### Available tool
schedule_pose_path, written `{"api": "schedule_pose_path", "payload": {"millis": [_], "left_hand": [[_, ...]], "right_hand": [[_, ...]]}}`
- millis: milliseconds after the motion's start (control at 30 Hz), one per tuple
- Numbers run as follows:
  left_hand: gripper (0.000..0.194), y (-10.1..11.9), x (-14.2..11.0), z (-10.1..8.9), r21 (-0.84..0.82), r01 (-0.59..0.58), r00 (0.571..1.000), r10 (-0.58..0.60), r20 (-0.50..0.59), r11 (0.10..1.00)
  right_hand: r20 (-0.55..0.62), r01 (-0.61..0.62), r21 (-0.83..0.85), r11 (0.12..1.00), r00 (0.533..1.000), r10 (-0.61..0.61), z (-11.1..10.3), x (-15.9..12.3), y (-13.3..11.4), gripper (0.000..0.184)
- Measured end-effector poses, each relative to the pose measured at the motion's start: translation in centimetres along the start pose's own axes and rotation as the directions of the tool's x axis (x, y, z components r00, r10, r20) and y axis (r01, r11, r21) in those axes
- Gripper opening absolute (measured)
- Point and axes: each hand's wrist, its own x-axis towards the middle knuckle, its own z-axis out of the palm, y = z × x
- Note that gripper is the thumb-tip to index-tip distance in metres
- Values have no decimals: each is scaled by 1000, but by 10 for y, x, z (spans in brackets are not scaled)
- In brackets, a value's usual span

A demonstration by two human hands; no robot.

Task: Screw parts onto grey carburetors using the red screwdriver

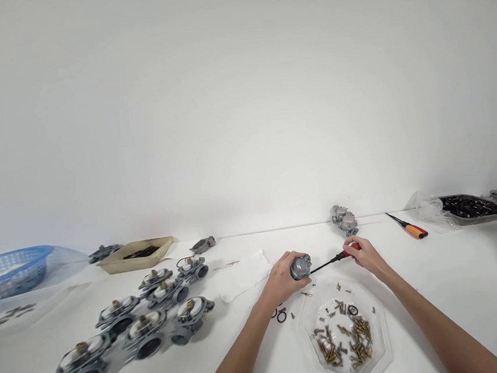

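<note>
My left hand is wrapped round a grey metal carburetor, holding it above the white table. In my right hand is a screwdriver with a red handle and a dark shaft. Its tip points left and meets the lower right side of the carburetor; whether it sits in a screw is too small to tell. Just below both hands lies a clear plastic tray with many brass-coloured screws and a black ring. Two black O-rings rest on the table left of the tray.
Several open carburetor bodies stand at left, near a beige tray and a blue basket. An assembled carburetor is by the wall. An orange-handled screwdriver and a tray of black parts lie right.
</note>
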Motion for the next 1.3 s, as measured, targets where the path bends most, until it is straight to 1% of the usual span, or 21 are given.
{"api": "schedule_pose_path", "payload": {"millis": [100,200,267,367,433,633,700,767,833,933,1067,1300], "left_hand": [[48,1,0,0,-2,8,1000,-8,5,1000],[49,0,0,0,-8,2,1000,-2,5,1000],[49,0,0,0,-8,-2,1000,2,0,1000],[49,0,0,1,-4,-4,1000,4,-9,1000],[49,-1,0,1,-1,-3,1000,3,-11,1000],[47,-1,0,1,3,-10,1000,10,-11,1000],[46,0,0,1,4,-13,1000,13,-9,1000],[46,0,0,1,8,-11,1000,11,-7,1000],[46,0,0,0,12,-7,1000,7,-6,1000],[46,1,0,0,14,-5,1000,5,0,1000],[48,2,0,-1,14,7,1000,-7,1,1000],[49,2,0,-1,28,0,1000,0,10,1000]], "right_hand": [[24,-10,24,1000,1000,9,4,-3,-3,33],[-45,25,-47,999,999,-27,10,-3,-3,36],[-96,37,-51,998,995,-42,13,-2,-2,37],[-136,11,77,997,991,0,15,-2,-2,40],[-169,20,169,985,986,9,14,-2,-4,41],[-271,139,363,921,962,-39,6,-4,-11,50],[-308,187,375,908,949,-68,4,-4,-13,49],[-334,230,346,910,936,-110,3,-5,-14,45],[-332,253,312,916,932,-144,4,-6,-15,41],[-294,257,288,923,941,-170,8,-7,-15,41],[-243,243,288,927,954,-174,15,-6,-11,44],[-234,244,259,935,955,-184,16,-7,-12,50]]}}
